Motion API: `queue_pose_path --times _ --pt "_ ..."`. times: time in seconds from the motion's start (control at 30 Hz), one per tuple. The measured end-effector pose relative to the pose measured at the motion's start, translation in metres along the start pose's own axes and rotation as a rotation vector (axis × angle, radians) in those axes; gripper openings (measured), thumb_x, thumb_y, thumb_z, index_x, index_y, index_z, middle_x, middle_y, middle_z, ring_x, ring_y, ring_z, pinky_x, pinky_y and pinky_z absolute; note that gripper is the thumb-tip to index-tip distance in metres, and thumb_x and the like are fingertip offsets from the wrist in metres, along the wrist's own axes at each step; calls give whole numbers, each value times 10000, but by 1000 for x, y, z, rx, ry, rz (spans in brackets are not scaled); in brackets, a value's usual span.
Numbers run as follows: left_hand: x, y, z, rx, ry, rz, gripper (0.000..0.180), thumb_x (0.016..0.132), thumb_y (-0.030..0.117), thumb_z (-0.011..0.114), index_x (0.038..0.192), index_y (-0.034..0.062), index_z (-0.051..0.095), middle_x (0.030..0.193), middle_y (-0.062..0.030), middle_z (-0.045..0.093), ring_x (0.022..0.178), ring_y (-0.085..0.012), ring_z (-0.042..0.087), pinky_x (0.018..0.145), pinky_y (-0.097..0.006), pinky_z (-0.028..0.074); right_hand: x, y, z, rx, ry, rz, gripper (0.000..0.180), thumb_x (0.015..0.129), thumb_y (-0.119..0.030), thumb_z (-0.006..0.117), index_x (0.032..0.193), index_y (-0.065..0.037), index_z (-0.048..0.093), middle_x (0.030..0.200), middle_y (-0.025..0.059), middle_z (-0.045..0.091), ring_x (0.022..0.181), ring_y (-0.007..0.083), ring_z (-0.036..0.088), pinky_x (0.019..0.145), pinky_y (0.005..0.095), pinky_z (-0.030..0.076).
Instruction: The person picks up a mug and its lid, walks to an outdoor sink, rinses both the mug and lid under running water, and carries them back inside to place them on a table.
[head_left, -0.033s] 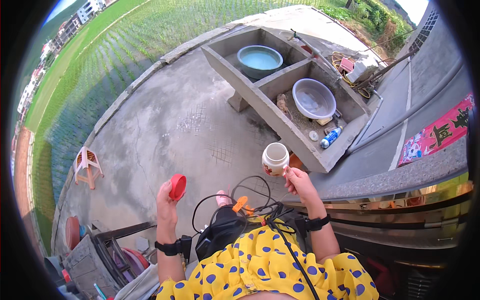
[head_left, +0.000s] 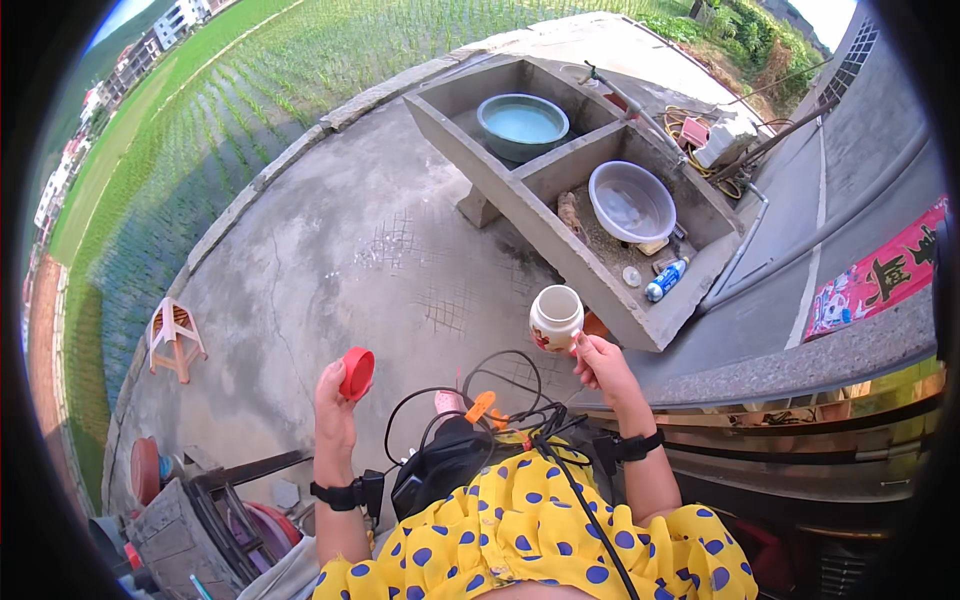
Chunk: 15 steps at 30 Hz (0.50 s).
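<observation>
In my left hand [head_left: 333, 408] is a round red lid [head_left: 358, 374], gripped at its edge between thumb and fingers, its hollow inner side turned to the right. My right hand [head_left: 606, 366] is closed round the handle of a white mug [head_left: 557, 325] with a red pattern on its side. The mug is upright, with its mouth uncovered and its pale inside showing. Lid and mug are held well apart, both in front of my body above the concrete ground. Beyond the mug stands a concrete sink [head_left: 500, 190] with two basins.
A green tub [head_left: 522, 122] of water sits in the far basin. In the near basin are a lavender tub [head_left: 632, 202] and a blue bottle [head_left: 667, 279]. A small stool [head_left: 176, 338] stands at the left. Black cables [head_left: 510, 395] loop before my waist.
</observation>
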<state>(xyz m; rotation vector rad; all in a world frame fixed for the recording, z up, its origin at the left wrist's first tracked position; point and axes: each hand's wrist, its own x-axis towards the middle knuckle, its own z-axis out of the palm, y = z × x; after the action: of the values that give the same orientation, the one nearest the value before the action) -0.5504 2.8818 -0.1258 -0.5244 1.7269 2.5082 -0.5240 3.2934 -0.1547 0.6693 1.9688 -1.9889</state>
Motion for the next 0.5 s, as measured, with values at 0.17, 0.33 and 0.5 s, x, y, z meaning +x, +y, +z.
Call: queue_pose_path --times 0.17,0.33,0.5 --pt "111 16 -16 83 34 -57 356 907 320 590 1141 52 591 1064 -55 630 989 -165 611 851 -337 510 90 -15 28 57 119 54 407 960 -486 552 825 -102 576 627 -7 540 463 43 453 400 189 333" --pt "208 36 -12 93 18 -90 368 898 344 598 1129 58 599 1058 -40 625 978 -151 606 829 -313 498 153 -68 50 82 202 33 402 964 -469 554 820 -94 572 621 -6 526 460 46 441 399 193 327" --pt "310 43 43 174 -72 -98 371 899 345 598 1130 55 595 1066 -41 622 973 -141 601 826 -305 495 242 -114 36 -12 273 -16 373 970 -430 558 851 -78 602 632 -19 515 496 45 445 429 200 332"
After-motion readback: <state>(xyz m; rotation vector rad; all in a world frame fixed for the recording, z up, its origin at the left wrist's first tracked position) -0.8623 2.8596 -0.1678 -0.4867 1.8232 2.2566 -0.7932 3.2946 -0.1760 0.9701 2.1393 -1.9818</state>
